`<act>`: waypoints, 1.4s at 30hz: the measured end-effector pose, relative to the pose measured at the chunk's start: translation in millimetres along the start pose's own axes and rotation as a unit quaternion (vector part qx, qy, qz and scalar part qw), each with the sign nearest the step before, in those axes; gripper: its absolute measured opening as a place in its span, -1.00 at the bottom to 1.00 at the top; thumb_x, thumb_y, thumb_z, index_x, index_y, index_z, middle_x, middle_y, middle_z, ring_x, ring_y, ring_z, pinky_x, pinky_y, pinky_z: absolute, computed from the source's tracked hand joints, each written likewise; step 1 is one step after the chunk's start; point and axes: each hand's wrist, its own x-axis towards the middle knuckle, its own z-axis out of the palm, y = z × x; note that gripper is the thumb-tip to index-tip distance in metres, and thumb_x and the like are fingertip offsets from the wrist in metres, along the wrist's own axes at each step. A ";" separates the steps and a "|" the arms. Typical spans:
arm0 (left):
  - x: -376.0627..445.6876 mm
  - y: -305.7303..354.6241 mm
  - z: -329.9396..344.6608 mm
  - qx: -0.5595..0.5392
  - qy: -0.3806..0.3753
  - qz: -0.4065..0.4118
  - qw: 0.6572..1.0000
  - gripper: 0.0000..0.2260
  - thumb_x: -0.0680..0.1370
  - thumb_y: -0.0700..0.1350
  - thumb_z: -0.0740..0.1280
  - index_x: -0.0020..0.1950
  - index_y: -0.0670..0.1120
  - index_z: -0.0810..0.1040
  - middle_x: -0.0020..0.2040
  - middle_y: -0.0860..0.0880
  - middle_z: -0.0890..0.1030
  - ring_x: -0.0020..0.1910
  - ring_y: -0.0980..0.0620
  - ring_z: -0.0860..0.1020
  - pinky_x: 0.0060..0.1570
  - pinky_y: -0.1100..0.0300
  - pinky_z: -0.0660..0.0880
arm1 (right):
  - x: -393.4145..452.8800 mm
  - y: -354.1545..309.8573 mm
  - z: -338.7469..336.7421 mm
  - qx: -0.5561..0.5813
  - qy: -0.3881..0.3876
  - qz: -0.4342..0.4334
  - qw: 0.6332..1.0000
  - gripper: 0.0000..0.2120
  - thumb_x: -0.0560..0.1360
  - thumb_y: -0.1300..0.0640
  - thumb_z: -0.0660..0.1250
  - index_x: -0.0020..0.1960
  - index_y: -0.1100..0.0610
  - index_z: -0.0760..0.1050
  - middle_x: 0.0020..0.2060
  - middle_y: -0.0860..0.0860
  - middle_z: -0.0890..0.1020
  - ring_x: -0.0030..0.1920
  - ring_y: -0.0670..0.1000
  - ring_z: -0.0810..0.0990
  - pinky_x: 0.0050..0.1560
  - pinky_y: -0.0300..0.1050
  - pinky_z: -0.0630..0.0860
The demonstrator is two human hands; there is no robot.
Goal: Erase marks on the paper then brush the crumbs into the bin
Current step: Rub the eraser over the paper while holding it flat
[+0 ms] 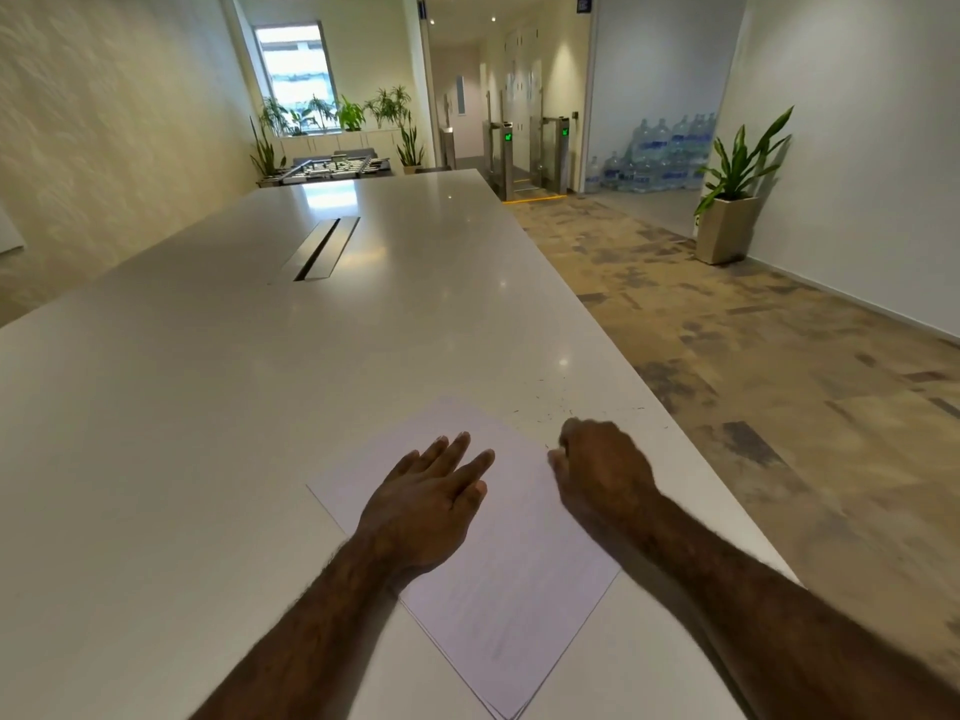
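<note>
A white sheet of paper [514, 589] lies turned at an angle on the near part of the long white table [208, 407]. My left hand [431, 501] rests flat on the paper with its fingers straight and spread. My right hand [602, 470] is at the paper's right edge with its fingers curled under; whether it holds anything is hidden. Small dark eraser crumbs [561, 410] are scattered on the table just beyond my right hand. No bin is in view.
The table's right edge [691, 444] runs close beside my right hand, with patterned carpet [779, 381] beyond it. A cable slot [322, 249] sits in the table's middle farther off. A potted plant [732, 210] stands by the right wall.
</note>
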 end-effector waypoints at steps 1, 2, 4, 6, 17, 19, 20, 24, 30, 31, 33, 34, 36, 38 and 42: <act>-0.7 0.4 0.3 -0.002 0.001 -0.001 1.000 -0.57 0.66 0.21 -0.18 0.55 0.34 -0.06 0.58 0.22 -0.15 0.56 0.20 -0.17 0.53 0.15 -0.17 | 0.9 3.1 -2.6 -0.019 0.023 0.011 1.000 -0.79 0.58 -0.01 0.26 0.06 0.10 0.54 -0.04 -0.01 0.64 -0.02 -0.01 0.60 -0.16 -0.22 0.33; -1.9 1.2 1.1 -0.003 0.002 -0.002 1.000 -0.57 0.66 0.21 -0.18 0.55 0.34 -0.06 0.58 0.22 -0.15 0.56 0.20 -0.17 0.53 0.16 -0.17 | -4.8 1.3 -1.5 -0.021 0.043 0.005 0.999 -0.80 0.58 -0.01 0.25 0.06 0.09 0.54 -0.04 -0.03 0.63 -0.03 -0.03 0.59 -0.17 -0.23 0.31; -2.6 1.9 0.9 -0.006 0.005 -0.001 1.000 -0.57 0.66 0.22 -0.19 0.55 0.34 -0.07 0.58 0.22 -0.15 0.56 0.20 -0.17 0.53 0.15 -0.17 | -23.0 -15.4 7.0 -0.006 0.047 -0.049 0.998 -0.81 0.57 -0.03 0.26 0.01 0.07 0.55 -0.11 -0.06 0.64 -0.14 -0.09 0.55 -0.20 -0.26 0.30; -0.7 1.2 -0.6 -0.005 0.007 0.000 1.000 -0.56 0.66 0.22 -0.19 0.55 0.34 -0.08 0.58 0.22 -0.16 0.56 0.20 -0.18 0.53 0.14 -0.17 | -28.3 -22.2 13.4 0.009 0.009 -0.070 0.997 -0.80 0.57 -0.05 0.27 -0.02 0.06 0.56 -0.15 -0.06 0.64 -0.22 -0.12 0.49 -0.24 -0.27 0.30; 4.0 -0.2 -1.8 -0.006 -0.003 0.004 1.000 -0.56 0.65 0.21 -0.18 0.55 0.33 -0.06 0.59 0.20 -0.15 0.57 0.18 -0.17 0.51 0.16 -0.18 | 5.3 -3.3 7.7 -0.012 0.025 -0.015 1.000 -0.79 0.59 -0.02 0.24 0.03 0.10 0.55 -0.05 0.00 0.63 0.01 0.00 0.58 -0.04 -0.16 0.44; 1.4 0.1 0.2 -0.002 -0.003 0.002 1.000 -0.56 0.66 0.21 -0.18 0.55 0.33 -0.06 0.59 0.20 -0.15 0.57 0.18 -0.17 0.51 0.16 -0.18 | 9.6 1.7 5.1 -0.023 0.028 -0.002 0.999 -0.78 0.59 -0.02 0.24 0.06 0.10 0.56 0.00 0.01 0.63 0.02 -0.01 0.57 -0.06 -0.19 0.37; 0.8 0.1 0.0 -0.002 -0.003 0.002 1.000 -0.56 0.65 0.21 -0.18 0.55 0.33 -0.07 0.59 0.20 -0.15 0.57 0.17 -0.17 0.51 0.15 -0.18 | 1.3 -5.5 8.7 -0.013 0.025 -0.031 0.999 -0.78 0.58 -0.04 0.24 0.04 0.08 0.56 -0.03 -0.01 0.64 -0.05 -0.04 0.56 -0.09 -0.21 0.37; 4.0 -1.5 -1.5 -0.002 -0.004 0.011 1.000 -0.55 0.66 0.22 -0.18 0.57 0.31 -0.08 0.59 0.18 -0.15 0.57 0.15 -0.15 0.53 0.12 -0.16 | -9.1 -15.0 14.7 -0.008 0.009 -0.040 0.999 -0.80 0.57 -0.05 0.27 -0.05 0.05 0.57 -0.15 -0.05 0.65 -0.21 -0.09 0.54 -0.19 -0.24 0.37; 1.2 -2.2 0.3 -0.007 0.004 0.006 1.000 -0.55 0.66 0.21 -0.18 0.56 0.31 -0.08 0.59 0.18 -0.15 0.57 0.16 -0.16 0.53 0.12 -0.16 | -15.5 -30.6 18.3 0.029 -0.014 -0.090 0.995 -0.81 0.56 -0.04 0.29 -0.06 0.06 0.59 -0.17 -0.04 0.64 -0.19 -0.07 0.57 -0.19 -0.23 0.34; 2.5 -2.4 -0.2 -0.009 0.007 0.006 1.000 -0.55 0.66 0.21 -0.18 0.56 0.31 -0.08 0.59 0.19 -0.15 0.57 0.16 -0.16 0.53 0.12 -0.16 | -13.7 -30.6 21.1 0.021 -0.011 -0.094 0.995 -0.80 0.56 -0.04 0.29 -0.05 0.07 0.59 -0.16 -0.04 0.64 -0.20 -0.07 0.57 -0.20 -0.22 0.35; 2.4 -0.2 0.4 -0.006 0.009 0.005 1.000 -0.56 0.66 0.21 -0.18 0.56 0.32 -0.07 0.59 0.19 -0.15 0.57 0.17 -0.16 0.52 0.14 -0.17 | 4.8 -12.2 14.5 -0.017 0.030 -0.023 0.999 -0.80 0.58 -0.03 0.27 -0.03 0.08 0.58 -0.14 -0.02 0.65 -0.14 -0.04 0.60 -0.21 -0.22 0.34; 1.5 0.5 0.7 -0.006 0.010 0.003 1.000 -0.56 0.66 0.20 -0.18 0.56 0.32 -0.07 0.59 0.20 -0.15 0.57 0.17 -0.16 0.52 0.14 -0.17 | 13.2 -4.3 10.7 -0.033 0.049 0.003 0.998 -0.80 0.58 -0.02 0.27 -0.04 0.09 0.58 -0.13 -0.02 0.66 -0.13 -0.04 0.59 -0.21 -0.22 0.32; -1.4 1.9 1.6 -0.010 0.006 0.002 1.000 -0.56 0.66 0.21 -0.18 0.56 0.32 -0.07 0.59 0.20 -0.14 0.57 0.17 -0.16 0.53 0.14 -0.17 | 9.2 -5.1 13.5 -0.033 0.059 -0.011 0.998 -0.81 0.57 -0.03 0.26 -0.07 0.06 0.57 -0.16 -0.05 0.63 -0.20 -0.08 0.51 -0.22 -0.23 0.29; -0.5 1.0 -0.3 -0.012 0.010 0.003 1.000 -0.56 0.65 0.22 -0.19 0.56 0.32 -0.07 0.59 0.20 -0.15 0.57 0.17 -0.17 0.53 0.13 -0.17 | -5.7 -26.5 23.9 0.022 0.019 -0.074 0.997 -0.80 0.56 -0.05 0.27 -0.10 0.04 0.56 -0.22 -0.07 0.61 -0.25 -0.10 0.51 -0.26 -0.22 0.35; 1.6 -0.2 -2.0 -0.001 0.001 0.004 1.000 -0.55 0.65 0.22 -0.19 0.55 0.33 -0.08 0.58 0.20 -0.16 0.57 0.17 -0.17 0.52 0.13 -0.18 | 32.2 -3.6 18.6 -0.017 0.042 -0.013 0.999 -0.77 0.57 -0.07 0.25 -0.01 0.06 0.57 -0.10 -0.04 0.65 -0.08 -0.03 0.61 -0.15 -0.23 0.37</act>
